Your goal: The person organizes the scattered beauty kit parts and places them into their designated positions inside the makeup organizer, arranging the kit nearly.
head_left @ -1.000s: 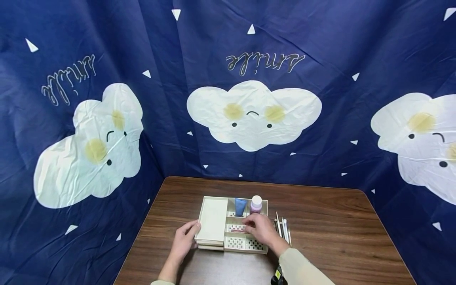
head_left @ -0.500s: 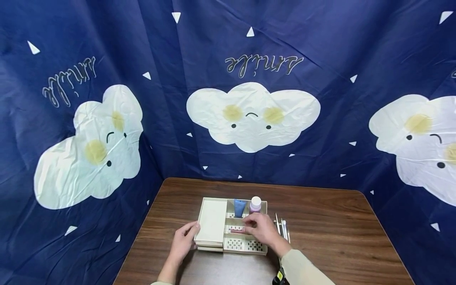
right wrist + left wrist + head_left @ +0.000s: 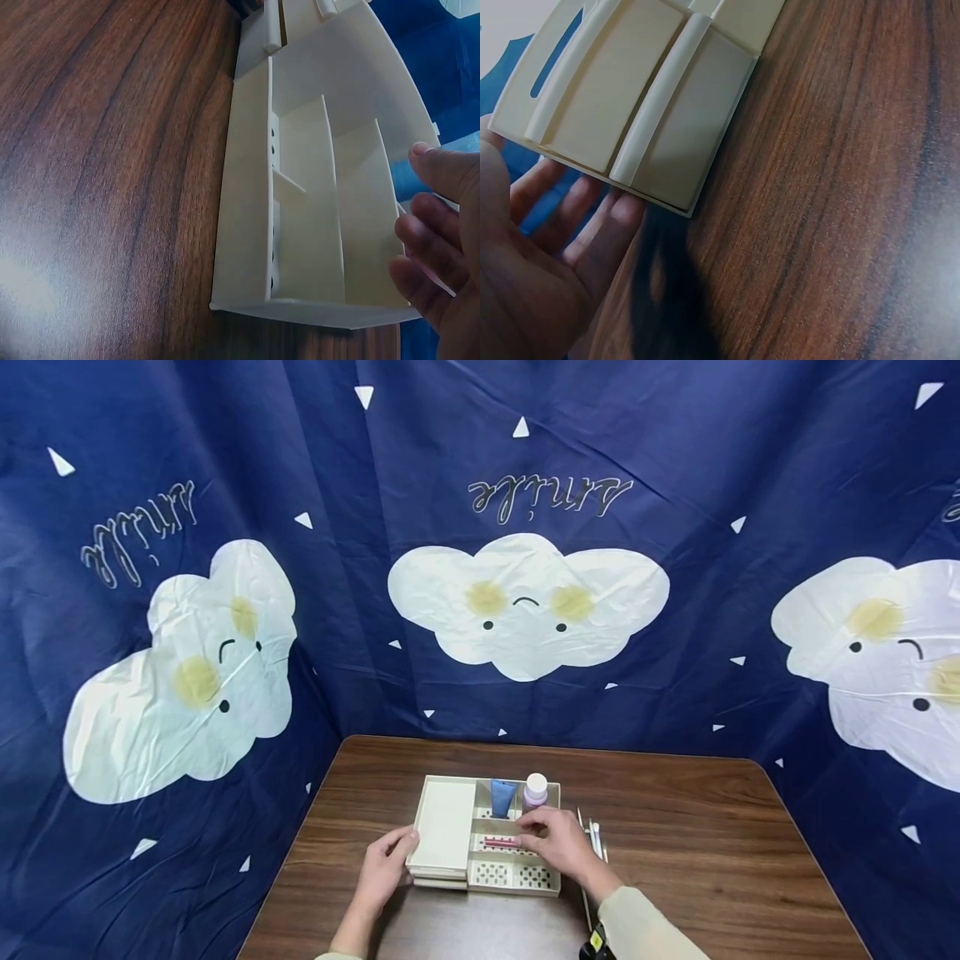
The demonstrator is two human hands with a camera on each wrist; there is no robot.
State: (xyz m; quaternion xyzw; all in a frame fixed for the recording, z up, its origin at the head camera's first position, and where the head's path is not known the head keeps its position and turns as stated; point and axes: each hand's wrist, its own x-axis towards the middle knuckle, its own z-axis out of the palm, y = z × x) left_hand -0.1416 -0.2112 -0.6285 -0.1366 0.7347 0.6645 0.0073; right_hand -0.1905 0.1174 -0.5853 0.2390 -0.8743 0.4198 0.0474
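A cream desktop organizer [image 3: 446, 827] stands on the table, with drawers on its left and open compartments on its right. My left hand [image 3: 385, 868] rests against its left side; in the left wrist view its fingers touch the wall beside the drawer fronts [image 3: 679, 120]. A slim red-pink stick [image 3: 498, 842] lies in the middle compartment. Just right of it, my right hand [image 3: 558, 843] hovers over the compartments with fingers loosely bent and nothing visible between them. Behind stand a blue squeeze tube [image 3: 502, 797] and a white-capped purple bottle [image 3: 536, 789], partly hidden by the hand.
Several thin brushes or pencils [image 3: 596, 839] lie right of the organizer, partly covered by the right forearm. A black object with a yellow mark [image 3: 596, 939] sits by the right sleeve. The wooden table [image 3: 697, 843] ends at a blue cloud-print curtain [image 3: 345, 677].
My right hand has shifted slightly right, off the red-pink stick, which now shows more fully in the compartment. The left hand stays at the organizer's side.
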